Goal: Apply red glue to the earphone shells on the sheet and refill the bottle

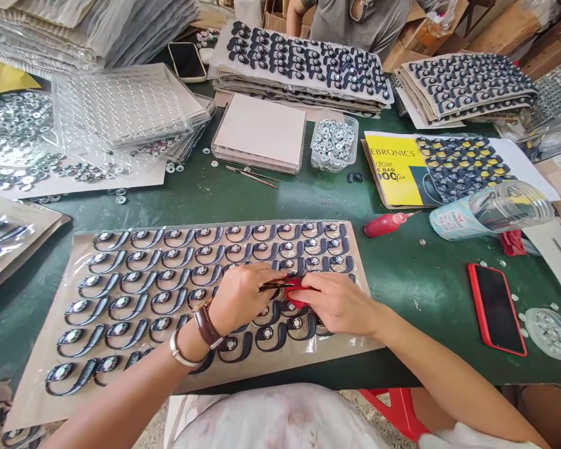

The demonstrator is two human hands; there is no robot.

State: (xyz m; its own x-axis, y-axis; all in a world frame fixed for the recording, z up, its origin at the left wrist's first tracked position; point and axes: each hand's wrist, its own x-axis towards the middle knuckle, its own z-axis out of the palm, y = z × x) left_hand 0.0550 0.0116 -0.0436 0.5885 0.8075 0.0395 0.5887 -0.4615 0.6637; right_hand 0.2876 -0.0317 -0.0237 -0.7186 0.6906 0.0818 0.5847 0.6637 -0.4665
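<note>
My left hand, with a brown-strapped watch and a silvery bangle at its wrist, is closed on dark, thin tweezers. Their narrow part points right, toward a small red cloth. My right hand pinches that cloth, which touches the tweezers; the exact contact is partly hidden by fingers. Both hands are above a film-covered brown sheet bearing rows of black curved pieces, each with a round, silvery-centred disc. Some pieces are hidden under my hands and left forearm.
Beyond the sheet are a red squeeze bottle, a tipped clear jar and a tub of metal discs. A red-cased phone lies right. Stacked sheets stand at the back before another person.
</note>
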